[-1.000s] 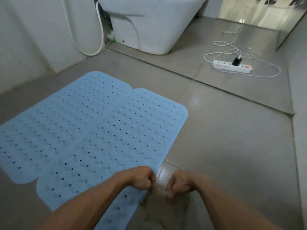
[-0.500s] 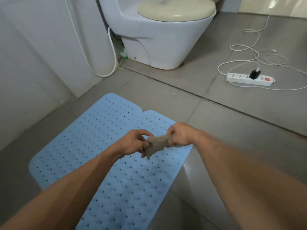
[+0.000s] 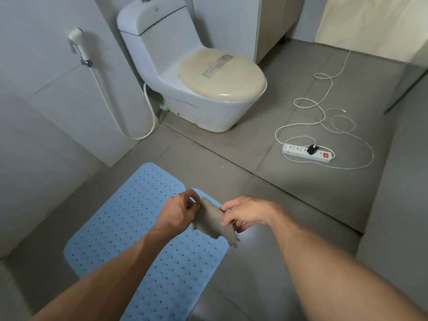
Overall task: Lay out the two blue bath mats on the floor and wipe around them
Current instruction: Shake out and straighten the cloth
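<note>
Blue bath mats [image 3: 129, 230] lie flat at six o'clock, under both hands; left hand [image 3: 179, 210] and right hand [image 3: 247, 213] each pinch the brown cloth [image 3: 212, 222] between them. A damp wipe toward two o'clock risks wetting the switched-on power strip [image 3: 306, 152], I judge.

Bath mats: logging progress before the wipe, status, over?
Both hands, left hand and right hand, pinch the cloth in the air. Blue mats flat, side by side. Power strip on floor, right.

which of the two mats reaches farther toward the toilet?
The left mat: its rounded far end lies closer to the toilet and wall; the right mat ends shorter, under the hands holding the cloth.
</note>
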`<move>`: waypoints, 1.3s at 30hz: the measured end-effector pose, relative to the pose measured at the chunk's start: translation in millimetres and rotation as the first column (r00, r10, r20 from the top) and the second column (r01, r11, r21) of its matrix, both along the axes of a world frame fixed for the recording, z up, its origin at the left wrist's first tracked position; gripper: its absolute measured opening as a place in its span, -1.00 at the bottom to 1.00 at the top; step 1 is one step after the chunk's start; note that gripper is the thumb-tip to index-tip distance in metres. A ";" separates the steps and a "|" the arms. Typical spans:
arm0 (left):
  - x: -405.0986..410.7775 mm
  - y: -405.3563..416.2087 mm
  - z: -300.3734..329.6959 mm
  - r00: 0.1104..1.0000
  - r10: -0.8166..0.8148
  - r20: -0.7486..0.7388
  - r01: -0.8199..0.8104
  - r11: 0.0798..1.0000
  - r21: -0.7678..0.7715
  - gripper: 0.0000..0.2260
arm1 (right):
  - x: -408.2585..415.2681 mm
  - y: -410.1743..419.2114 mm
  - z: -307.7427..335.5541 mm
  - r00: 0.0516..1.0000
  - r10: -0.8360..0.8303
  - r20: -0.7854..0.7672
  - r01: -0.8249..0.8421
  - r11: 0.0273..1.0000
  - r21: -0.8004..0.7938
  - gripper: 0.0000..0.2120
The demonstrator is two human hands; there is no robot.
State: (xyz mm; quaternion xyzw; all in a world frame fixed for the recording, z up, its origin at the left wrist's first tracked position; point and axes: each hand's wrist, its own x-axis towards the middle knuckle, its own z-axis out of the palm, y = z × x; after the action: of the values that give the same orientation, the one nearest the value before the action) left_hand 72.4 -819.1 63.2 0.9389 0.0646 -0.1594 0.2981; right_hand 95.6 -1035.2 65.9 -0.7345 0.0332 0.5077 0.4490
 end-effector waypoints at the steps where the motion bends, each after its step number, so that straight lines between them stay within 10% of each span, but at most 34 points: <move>1: 4.3 -7.9 15.8 1.000 -0.002 0.021 0.001 0.999 0.049 -0.96 | 4.1 -3.9 12.1 0.999 0.001 -0.034 0.000 1.000 0.027 -0.68; 9: 23.0 -25.4 139.7 0.923 0.327 0.203 -0.298 0.941 -0.160 -0.91 | 39.1 6.3 136.5 0.994 0.008 -0.112 0.015 0.979 0.204 -0.27; 16: 59.7 4.0 247.2 0.893 0.443 0.084 -0.337 0.779 -0.529 -0.89 | 90.6 48.7 242.7 0.991 0.130 -0.015 -0.124 0.972 0.200 -0.68; 23: 95.7 32.0 328.3 0.848 0.503 0.166 -0.394 0.808 -0.438 -0.90 | 159.0 65.8 314.4 0.931 0.033 0.362 -0.073 0.993 0.097 -0.65; 28: 125.8 42.2 385.6 0.802 0.510 0.312 -0.423 0.853 -0.307 -0.95 | 220.5 76.2 366.0 0.755 0.258 0.603 -0.280 0.958 -0.060 -0.85; 39: 113.1 42.2 463.1 0.669 0.654 0.355 -0.643 0.748 -0.165 -0.89 | 284.4 147.4 455.7 0.448 0.572 0.687 -0.737 0.671 -0.079 -0.81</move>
State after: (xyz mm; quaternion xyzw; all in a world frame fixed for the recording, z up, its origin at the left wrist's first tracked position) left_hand 185.5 -777.0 526.4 0.8625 0.3308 0.1464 0.3539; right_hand 380.0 -887.9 521.6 -0.7595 -0.4753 0.3460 0.2785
